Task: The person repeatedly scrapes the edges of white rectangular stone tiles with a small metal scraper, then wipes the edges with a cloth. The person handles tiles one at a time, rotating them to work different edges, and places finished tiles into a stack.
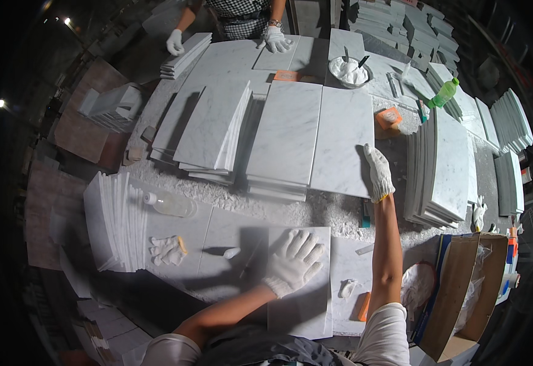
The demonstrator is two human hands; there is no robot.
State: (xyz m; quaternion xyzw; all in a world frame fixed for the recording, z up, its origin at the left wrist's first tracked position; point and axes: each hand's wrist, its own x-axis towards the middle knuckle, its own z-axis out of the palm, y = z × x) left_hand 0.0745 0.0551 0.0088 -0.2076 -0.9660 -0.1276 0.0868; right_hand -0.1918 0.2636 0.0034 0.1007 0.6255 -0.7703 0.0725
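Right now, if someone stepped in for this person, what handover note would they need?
Left hand: gloved, lying flat and open on a white marble tile at the near edge of the bench.
Right hand: gloved, arm stretched out, palm on the near right corner of a marble slab in the middle of the bench; no closed grip seen.
Nearby: a tile stack beside that slab, another stack to the right.
Done: the near tile lies flat. Left: the far slab is touched but not lifted.

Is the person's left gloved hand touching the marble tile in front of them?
Touching. The head view shows the left hand pressed flat, fingers spread, on the white marble tile, with no gap visible.
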